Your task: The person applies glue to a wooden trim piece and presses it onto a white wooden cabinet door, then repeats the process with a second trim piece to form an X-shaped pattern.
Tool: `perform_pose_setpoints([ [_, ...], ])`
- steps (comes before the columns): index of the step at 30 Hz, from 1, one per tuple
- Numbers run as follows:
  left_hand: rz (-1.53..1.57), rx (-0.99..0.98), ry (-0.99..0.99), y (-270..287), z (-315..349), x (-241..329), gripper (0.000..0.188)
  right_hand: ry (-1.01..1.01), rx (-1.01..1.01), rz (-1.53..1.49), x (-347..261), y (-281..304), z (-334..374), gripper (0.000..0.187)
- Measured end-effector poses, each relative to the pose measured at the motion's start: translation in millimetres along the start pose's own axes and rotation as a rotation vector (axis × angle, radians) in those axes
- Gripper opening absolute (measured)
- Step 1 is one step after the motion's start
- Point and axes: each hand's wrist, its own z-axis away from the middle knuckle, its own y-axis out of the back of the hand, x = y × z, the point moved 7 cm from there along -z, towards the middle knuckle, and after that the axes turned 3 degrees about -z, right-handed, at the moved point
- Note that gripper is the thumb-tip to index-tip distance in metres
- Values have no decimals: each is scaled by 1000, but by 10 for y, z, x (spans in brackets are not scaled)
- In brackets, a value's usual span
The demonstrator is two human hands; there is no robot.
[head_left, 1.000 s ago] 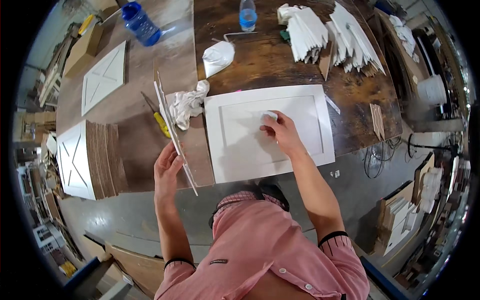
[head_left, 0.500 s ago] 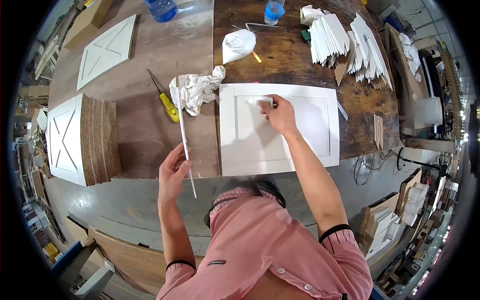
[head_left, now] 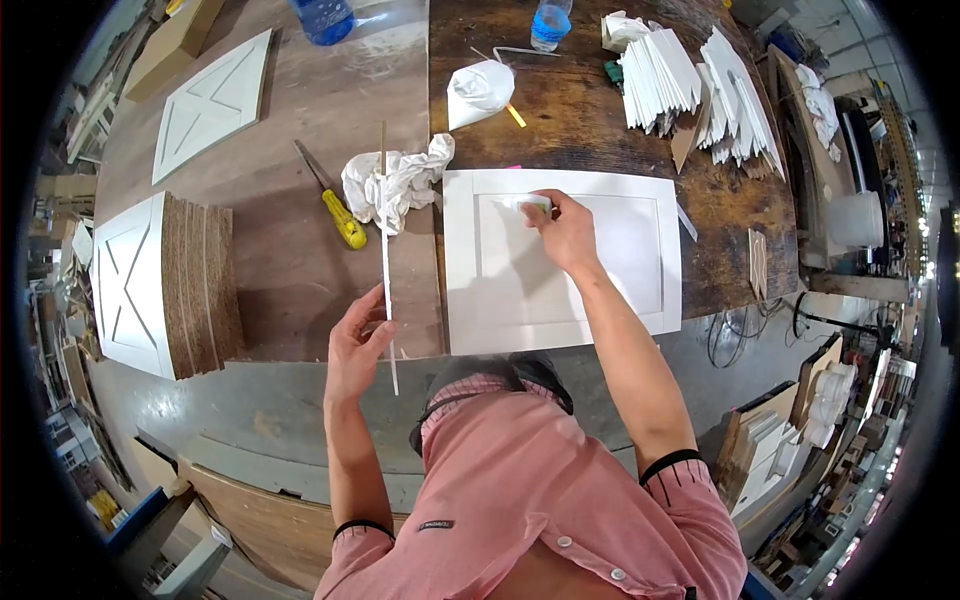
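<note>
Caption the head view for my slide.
Left hand holds thin panel edge-on; right hand pinches small white piece over recessed panel.

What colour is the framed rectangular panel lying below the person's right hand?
The framed rectangular panel is white; the head view shows it best.

Open worktop [head_left: 290, 290] lies between the stack of boards [head_left: 195, 285] and a thin panel [head_left: 388, 255] held on edge; that panel, a yellow-handled tool [head_left: 346, 222] and crumpled cloth [head_left: 415, 180] obstruct low passage rightward.

Yellow-handled tool [head_left: 344, 219] beside crumpled white wad [head_left: 413, 182], blue jug [head_left: 323, 20], bottle [head_left: 550, 26], brown box [head_left: 173, 45]
</note>
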Motion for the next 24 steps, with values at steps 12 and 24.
perform_pose_setpoints([
  [12, -16, -38, -26, -104, -75, 134, 55, -81, -2, -260, 119, 241, 129, 34],
  [24, -105, -116, -5, -327, -324, 193, 58, -230, 422, -786, 1677, 1949, 1751, 28],
])
